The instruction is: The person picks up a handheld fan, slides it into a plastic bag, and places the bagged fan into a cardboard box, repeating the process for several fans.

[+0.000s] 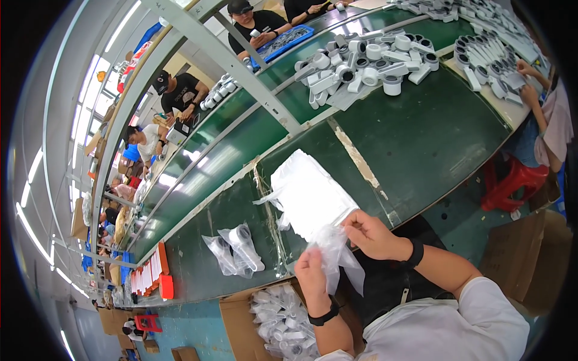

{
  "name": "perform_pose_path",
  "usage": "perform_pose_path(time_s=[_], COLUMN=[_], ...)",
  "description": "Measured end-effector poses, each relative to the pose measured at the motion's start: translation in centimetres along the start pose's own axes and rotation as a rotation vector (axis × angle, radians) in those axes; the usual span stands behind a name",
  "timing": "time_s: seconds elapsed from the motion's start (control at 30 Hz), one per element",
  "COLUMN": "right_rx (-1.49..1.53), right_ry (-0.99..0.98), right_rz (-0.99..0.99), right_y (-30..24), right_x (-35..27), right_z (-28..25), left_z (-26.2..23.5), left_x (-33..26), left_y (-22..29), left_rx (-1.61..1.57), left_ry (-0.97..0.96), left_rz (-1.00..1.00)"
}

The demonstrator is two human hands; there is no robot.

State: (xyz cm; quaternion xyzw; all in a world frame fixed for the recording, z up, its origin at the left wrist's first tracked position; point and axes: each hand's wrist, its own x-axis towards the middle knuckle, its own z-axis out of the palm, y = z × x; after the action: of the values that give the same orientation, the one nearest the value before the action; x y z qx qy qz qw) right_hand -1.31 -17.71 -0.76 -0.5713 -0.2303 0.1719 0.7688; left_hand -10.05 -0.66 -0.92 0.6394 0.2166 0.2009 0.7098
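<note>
Far left on the desk point(421, 138), near its front edge: stack of white flat pieces with orange-red ends point(150, 274), standing in a row.

Next right: two bagged white cylindrical parts point(236, 249) lying on the green surface, clear plastic around each, touching each other.

Below the desk edge: open cardboard box point(232, 313) with a heap of bagged white parts point(280, 322) inside.

Left hand point(312, 278): over the box's right side, just off the desk edge. Grip pinched narrow on the lower edge of a clear plastic bag point(334, 249). Black band on the wrist.

Bag hangs between both hands, crumpled, part trailing down toward the lap. Cannot tell if anything is inside.

Stack of empty clear bags point(307, 192) lies flat on the desk just above the hands, its near end touching the held bag.

Right hand point(370, 234): at the desk edge, fingers curled narrow, pinching the bag's upper part. Black band on this wrist too.

Upper right, well apart: pile of loose white and grey cylindrical parts point(367, 66) on the far belt. Red stool point(512, 180) on the floor at right, beside another person's arm point(536, 102).
</note>
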Motion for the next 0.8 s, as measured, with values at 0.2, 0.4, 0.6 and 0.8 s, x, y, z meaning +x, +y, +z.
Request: perform_pose_path(time_s=[0.2, 0.4, 0.6, 0.8], right_rx=[-0.366, -0.52, -0.765, -1.436], right_ry=[-0.064, -0.282, 0.327, 0.76], right_rz=[-0.163, -0.16, -0.125, -0.178], right_y=[-1.0, -4.2, -6.5, -5.6], right_x=[-0.3, 1.1, 8.6, 15.0], right_z=[-1.3, -3.8, -15.0, -29.2], left_z=[-0.1, -0.5, -0.1, -0.3], left_x=[-0.3, -0.2, -0.9, -0.8], left_y=[1.2, 1.7, 3.4, 2.4], left_rx=[-0.169, -0.138, 0.085, 0.32], left_ry=[-0.064, -0.08, 0.139, 0.115], left_rz=[-0.157, -0.131, 0.034, 0.111])
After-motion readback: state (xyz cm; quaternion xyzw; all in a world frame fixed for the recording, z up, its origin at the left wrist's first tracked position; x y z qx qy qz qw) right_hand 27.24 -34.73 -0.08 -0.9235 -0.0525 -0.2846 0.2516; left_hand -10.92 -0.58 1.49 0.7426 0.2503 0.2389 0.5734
